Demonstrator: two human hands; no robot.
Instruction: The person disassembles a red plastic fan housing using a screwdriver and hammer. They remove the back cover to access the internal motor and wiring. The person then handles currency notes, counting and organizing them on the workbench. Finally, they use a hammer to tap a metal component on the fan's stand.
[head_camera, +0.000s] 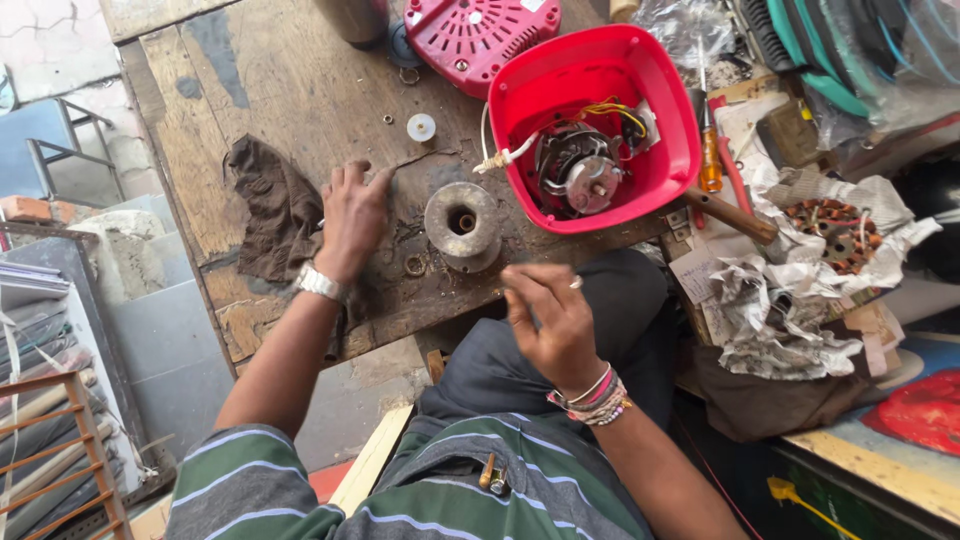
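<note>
A worn wooden workbench (290, 90) carries a red plastic housing (660, 100) with an exposed motor (580, 175), a dark rag (275, 205) and a grey metal spool (462, 222). The left hand (352, 222) rests flat, fingers spread, beside the rag; the right hand (552, 318) pinches a small screw (577, 283) at the bench's near edge.

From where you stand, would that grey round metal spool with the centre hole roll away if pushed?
Probably not: the grey round metal spool rests flat on its end on the worn wooden bench, so it would likely slide. It looks solid, so probably heavy for its size and stiff.
</note>
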